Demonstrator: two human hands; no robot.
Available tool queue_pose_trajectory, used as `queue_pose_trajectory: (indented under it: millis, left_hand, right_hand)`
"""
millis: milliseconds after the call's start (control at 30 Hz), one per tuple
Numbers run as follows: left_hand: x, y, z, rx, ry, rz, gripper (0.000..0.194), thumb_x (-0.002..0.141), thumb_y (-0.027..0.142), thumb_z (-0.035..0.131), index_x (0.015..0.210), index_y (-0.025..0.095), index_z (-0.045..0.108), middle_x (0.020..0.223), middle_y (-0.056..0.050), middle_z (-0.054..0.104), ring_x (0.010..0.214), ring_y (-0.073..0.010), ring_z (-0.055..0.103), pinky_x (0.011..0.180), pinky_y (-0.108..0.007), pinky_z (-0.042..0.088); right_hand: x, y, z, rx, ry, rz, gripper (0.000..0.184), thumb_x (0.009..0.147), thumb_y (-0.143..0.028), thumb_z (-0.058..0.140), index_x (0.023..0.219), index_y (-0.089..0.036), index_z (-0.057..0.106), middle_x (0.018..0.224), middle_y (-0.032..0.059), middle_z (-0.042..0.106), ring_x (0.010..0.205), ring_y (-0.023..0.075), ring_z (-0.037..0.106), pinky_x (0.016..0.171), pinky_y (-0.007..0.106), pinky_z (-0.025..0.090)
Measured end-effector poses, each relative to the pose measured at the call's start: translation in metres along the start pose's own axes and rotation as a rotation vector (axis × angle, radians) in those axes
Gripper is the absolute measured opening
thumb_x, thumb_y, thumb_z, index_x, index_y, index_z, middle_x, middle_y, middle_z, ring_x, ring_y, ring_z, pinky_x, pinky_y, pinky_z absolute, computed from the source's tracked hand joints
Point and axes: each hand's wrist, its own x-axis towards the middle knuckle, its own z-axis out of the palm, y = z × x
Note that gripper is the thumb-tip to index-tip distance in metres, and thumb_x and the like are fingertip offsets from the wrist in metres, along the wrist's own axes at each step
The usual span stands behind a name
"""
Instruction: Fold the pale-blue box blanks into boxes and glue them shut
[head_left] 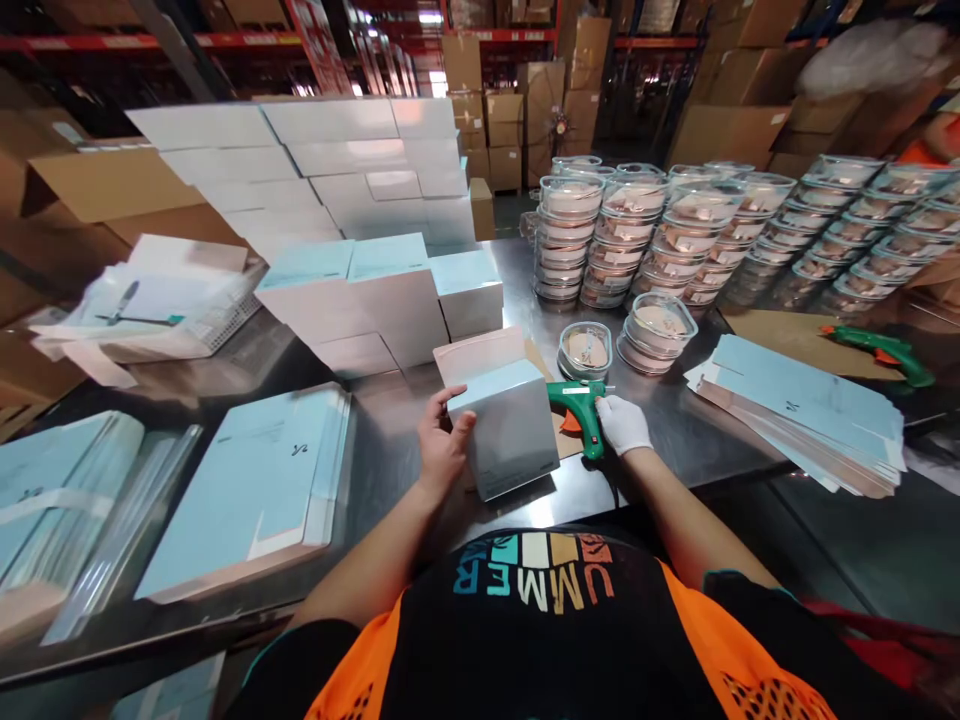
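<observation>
My bare left hand grips the left edge of a small grey and pale-blue carton, its thumb against the near face. The carton stands on the table with a flap raised at its far side. My right hand, in a white glove, is closed at the back of a green glue gun with an orange trigger. The gun is upright, its front end against the carton's right side and partly hidden there. Just beyond the gun is a round-cornered glass container, with a short stack of containers beside it.
Finished-looking white cartons are stacked at the back left. Flat carton blanks lie left, and more blanks lie right. Tall stacks of glass containers line the back right. A second glue gun rests on cardboard. A basket holds papers.
</observation>
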Motion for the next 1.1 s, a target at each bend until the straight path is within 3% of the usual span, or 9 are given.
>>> queue_pose_trajectory:
  millis: [100,200,267,367,567,633,800,1000,1100]
  left_hand:
    - [0.001,0.0,0.002,0.036,-0.027,0.023,0.073,0.078,0.08,0.079,0.12,0.021,0.071,0.083,-0.002,0.068,0.064,-0.0169,0.055,0.059,-0.029,0.045]
    - [0.002,-0.001,0.009,0.08,-0.04,0.106,0.072,0.077,0.084,0.077,0.114,0.022,0.075,0.087,-0.004,0.07,0.069,-0.0185,0.058,0.063,-0.031,0.047]
    - [0.003,-0.004,0.011,0.067,-0.057,0.17,0.07,0.076,0.083,0.079,0.11,0.022,0.076,0.097,-0.007,0.074,0.082,-0.0227,0.066,0.073,-0.033,0.052]
    - [0.005,-0.01,0.009,0.045,-0.105,0.208,0.065,0.079,0.08,0.08,0.107,0.022,0.075,0.108,-0.011,0.074,0.101,-0.0285,0.071,0.089,-0.039,0.056]
    - [0.012,-0.02,0.004,-0.017,-0.025,0.269,0.065,0.073,0.075,0.089,0.102,0.025,0.059,0.118,-0.01,0.072,0.12,-0.0306,0.073,0.108,-0.048,0.056]
    - [0.016,-0.018,0.002,-0.053,-0.072,0.317,0.063,0.076,0.072,0.088,0.111,0.028,0.058,0.111,-0.007,0.074,0.117,-0.0294,0.075,0.108,-0.05,0.058]
    - [0.028,-0.004,-0.009,0.056,-0.436,0.527,0.031,0.092,0.055,0.081,0.112,0.031,0.079,0.119,-0.01,0.081,0.137,-0.034,0.067,0.119,-0.062,0.051]
    - [0.026,0.001,-0.01,0.09,-0.423,0.545,0.023,0.093,0.052,0.081,0.106,0.033,0.084,0.109,-0.009,0.085,0.128,-0.0353,0.073,0.109,-0.068,0.058]
    - [0.024,0.0,-0.013,0.13,-0.441,0.541,0.033,0.091,0.056,0.081,0.114,0.032,0.082,0.119,-0.011,0.083,0.135,-0.0368,0.069,0.115,-0.068,0.055]
  right_hand:
    - [-0.002,-0.015,0.005,0.131,0.035,-0.104,0.037,0.097,-0.054,0.061,0.102,-0.02,0.072,0.11,0.0137,0.079,0.114,0.0283,0.075,0.094,0.037,0.06]
    - [-0.011,-0.05,0.023,0.465,-0.194,-0.291,0.049,0.095,-0.056,0.06,0.129,-0.02,0.066,0.121,0.0098,0.077,0.112,0.0241,0.074,0.095,0.035,0.062]
    - [-0.015,-0.07,0.035,0.54,-0.325,-0.347,0.05,0.093,-0.053,0.062,0.129,-0.019,0.066,0.114,0.0085,0.077,0.108,0.0238,0.073,0.094,0.036,0.062]
    - [-0.018,-0.083,0.042,0.483,-0.358,-0.407,0.047,0.091,-0.052,0.066,0.123,-0.018,0.066,0.111,0.0083,0.075,0.109,0.0251,0.07,0.099,0.04,0.06]
    - [-0.01,-0.061,0.027,0.356,-0.44,-0.675,0.074,0.07,-0.064,0.094,0.123,-0.022,0.064,0.146,0.0177,0.065,0.143,0.0344,0.059,0.12,0.052,0.049]
    - [-0.012,-0.055,0.023,0.278,-0.423,-0.768,0.061,0.076,-0.062,0.092,0.116,-0.024,0.067,0.154,0.0186,0.06,0.15,0.0349,0.054,0.125,0.057,0.043]
    - [-0.026,-0.057,0.019,0.225,-0.484,-0.858,0.035,0.099,-0.059,0.072,0.117,-0.03,0.077,0.157,0.015,0.061,0.149,0.0331,0.058,0.124,0.06,0.045]
    - [-0.028,-0.053,0.02,0.233,-0.478,-0.853,0.023,0.101,-0.049,0.07,0.117,-0.035,0.08,0.153,0.0116,0.065,0.145,0.0312,0.061,0.124,0.058,0.047]
    - [-0.028,-0.035,0.029,0.219,-0.421,-0.774,0.061,0.089,-0.051,0.082,0.144,-0.03,0.066,0.163,0.0158,0.055,0.154,0.0338,0.051,0.127,0.059,0.042]
